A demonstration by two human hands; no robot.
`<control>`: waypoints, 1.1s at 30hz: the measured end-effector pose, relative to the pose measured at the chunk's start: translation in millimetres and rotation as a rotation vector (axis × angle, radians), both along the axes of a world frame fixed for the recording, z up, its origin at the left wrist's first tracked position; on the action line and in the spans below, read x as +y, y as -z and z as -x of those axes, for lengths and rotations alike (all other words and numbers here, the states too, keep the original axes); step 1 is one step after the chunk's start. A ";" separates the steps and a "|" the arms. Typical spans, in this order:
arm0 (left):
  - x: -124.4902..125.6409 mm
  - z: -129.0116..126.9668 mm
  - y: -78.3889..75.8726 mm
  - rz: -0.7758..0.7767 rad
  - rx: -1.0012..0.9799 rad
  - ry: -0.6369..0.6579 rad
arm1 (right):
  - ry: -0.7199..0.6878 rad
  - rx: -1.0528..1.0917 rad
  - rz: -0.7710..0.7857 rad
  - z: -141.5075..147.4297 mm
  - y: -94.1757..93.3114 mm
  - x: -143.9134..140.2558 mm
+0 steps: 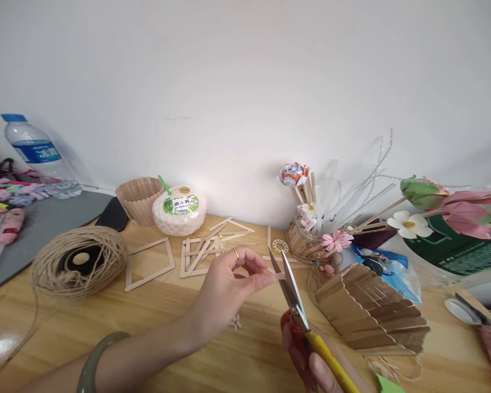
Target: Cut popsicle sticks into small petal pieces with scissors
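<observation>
Pinching a short piece of craft stick (279,276) between thumb and forefinger, the left hand (225,292) holds it out above the middle of the table (106,327), while the right hand (306,355), near the front edge, is closed round the red and yellow handles of a pair of scissors (288,289) whose parted blades straddle the stick. A green bangle (94,360) sits on the left wrist and a ring on one finger. Just right of the scissors lies a fan-shaped piece built of overlapping sticks (372,311), close enough to crowd the right hand. Behind the hands, flat stick frames (188,254) are spread toward the back edge, beside a white coconut drink (180,210) with a green straw and a leaf-printed label in Chinese characters too small to read, and a pleated brown paper cup (139,199). A ball of jute twine (79,262) rests toward the left edge, a water bottle (36,155) with a blue label beyond it. A small stick basket of paper flowers (311,234) stands at the back right. The table is pale wood against a plain white wall (245,82).
</observation>
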State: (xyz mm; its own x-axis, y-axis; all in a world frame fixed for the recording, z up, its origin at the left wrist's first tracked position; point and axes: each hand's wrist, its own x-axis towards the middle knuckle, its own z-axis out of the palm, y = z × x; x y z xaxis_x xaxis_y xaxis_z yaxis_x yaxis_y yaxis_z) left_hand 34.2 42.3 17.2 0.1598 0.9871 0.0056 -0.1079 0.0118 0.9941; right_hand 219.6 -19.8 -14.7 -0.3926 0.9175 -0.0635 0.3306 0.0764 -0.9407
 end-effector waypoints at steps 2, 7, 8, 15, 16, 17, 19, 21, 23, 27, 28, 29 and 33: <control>-1.6 -0.2 0.6 0.001 0.087 0.075 | -0.001 -0.004 -0.007 -0.3 2.4 1.8; -3.4 -2.1 1.2 0.010 0.116 0.170 | -0.020 0.000 -0.016 1.7 3.0 4.9; -3.1 -2.3 1.3 0.032 0.079 0.175 | -0.023 0.001 -0.016 2.1 2.9 5.3; -4.3 -2.3 -2.5 0.171 -0.102 0.243 | -0.024 0.002 -0.012 1.4 2.3 3.7; -4.6 -2.4 -3.7 0.182 -0.111 0.241 | -0.021 -0.001 -0.007 1.5 1.9 3.1; -4.9 -2.5 -4.8 0.195 -0.122 0.237 | -0.026 -0.002 0.008 1.9 1.4 2.7; -5.1 -3.0 -6.5 0.224 -0.144 0.232 | -0.050 -0.001 0.061 3.2 -0.2 2.6; -5.1 -3.6 -7.1 0.245 -0.163 0.228 | -0.070 -0.006 0.109 5.0 -1.8 2.9; -5.2 -4.2 -6.9 0.258 -0.183 0.228 | -0.054 -0.024 0.104 6.7 -2.7 2.9; -5.6 -4.7 -6.3 0.282 -0.208 0.236 | 0.057 -0.054 0.034 8.3 -2.6 1.2; -5.6 -4.5 -6.4 0.288 -0.210 0.237 | 0.078 -0.059 0.023 8.5 -2.8 1.2; -5.6 -4.3 -6.4 0.292 -0.211 0.239 | 0.083 -0.063 0.017 8.6 -3.2 1.6; -5.5 -3.4 -5.8 0.299 -0.219 0.255 | -0.035 -0.069 0.039 8.9 -6.5 6.3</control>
